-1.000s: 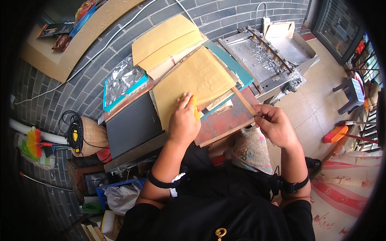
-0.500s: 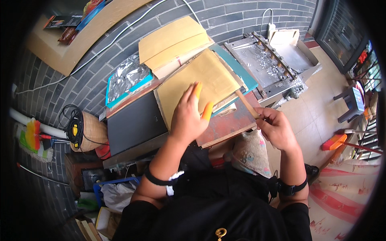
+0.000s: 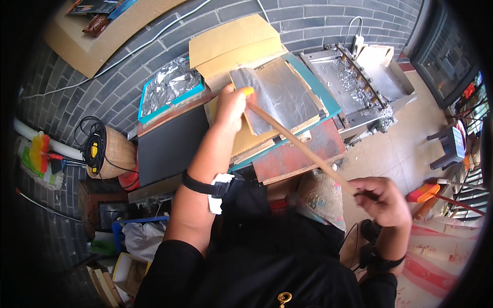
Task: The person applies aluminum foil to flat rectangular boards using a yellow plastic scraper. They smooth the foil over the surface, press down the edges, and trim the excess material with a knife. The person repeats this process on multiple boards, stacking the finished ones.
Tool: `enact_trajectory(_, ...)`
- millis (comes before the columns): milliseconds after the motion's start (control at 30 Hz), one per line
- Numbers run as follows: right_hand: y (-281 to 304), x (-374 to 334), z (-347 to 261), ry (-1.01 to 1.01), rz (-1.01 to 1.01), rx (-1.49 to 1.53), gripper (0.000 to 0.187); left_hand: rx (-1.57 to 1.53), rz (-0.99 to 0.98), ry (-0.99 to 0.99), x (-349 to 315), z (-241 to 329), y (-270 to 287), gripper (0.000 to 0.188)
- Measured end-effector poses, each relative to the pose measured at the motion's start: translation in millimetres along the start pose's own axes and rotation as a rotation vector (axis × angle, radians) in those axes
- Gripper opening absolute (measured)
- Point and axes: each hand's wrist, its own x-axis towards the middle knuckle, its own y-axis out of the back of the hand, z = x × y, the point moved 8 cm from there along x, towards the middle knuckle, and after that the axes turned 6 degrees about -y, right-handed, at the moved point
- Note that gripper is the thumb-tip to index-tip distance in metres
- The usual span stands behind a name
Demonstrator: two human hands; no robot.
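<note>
Left hand [image 3: 230, 107] pinches the far tip of a long wooden stick [image 3: 303, 150] at the edge of a silvery foil sheet [image 3: 280, 92] — the sheet lies on tan boards at 12 o'clock. Right hand [image 3: 382, 200] grips the stick's near end at 4 o'clock. Black board [image 3: 169, 143] lies at 9 o'clock of the left hand — foil tray [image 3: 167, 88] beyond it.

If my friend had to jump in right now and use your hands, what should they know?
Left hand: raised over the stack of tan boards, fingertips at the edge of the silvery foil sheet, one finger wearing a yellow cap.
Right hand: gripping the near end of a long thin wooden stick; its far end reaches the left hand at the foil.
Done: foil sheet lies exposed on top of the stack.
Left: the stick and foil are in hand, nothing set down.
</note>
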Motion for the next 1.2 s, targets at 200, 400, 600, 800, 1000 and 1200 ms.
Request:
enact_trajectory(200, 64, -5, 23, -0.025, 0.249, 0.150, 0.016, -0.235, -0.079, 0.130, 9, -1, 34, 0.016)
enact_trajectory(400, 140, 28, 17, 0.057, 0.623, -0.515, 0.009, -0.239, -0.098, 0.167, 8, 3, 45, 0.016)
enact_trajectory(600, 152, 71, -18, 0.076, 0.670, -0.828, 0.022, -0.302, -0.173, 0.212, 9, 1, 58, 0.024)
enact_trajectory(800, 140, 113, -49, 0.298, 0.685, -0.970, 0.034, -0.298, -0.157, 0.192, 9, 5, 61, 0.029)
enact_trajectory(1000, 136, 140, -47, 0.140, 0.605, -1.001, 0.035, -0.339, -0.223, 0.180, 5, 16, 78, 0.033)
enact_trajectory(1200, 139, 144, -26, 0.109, 0.540, -0.903, 0.039, -0.368, -0.174, 0.140, 0, 18, 107, 0.039)
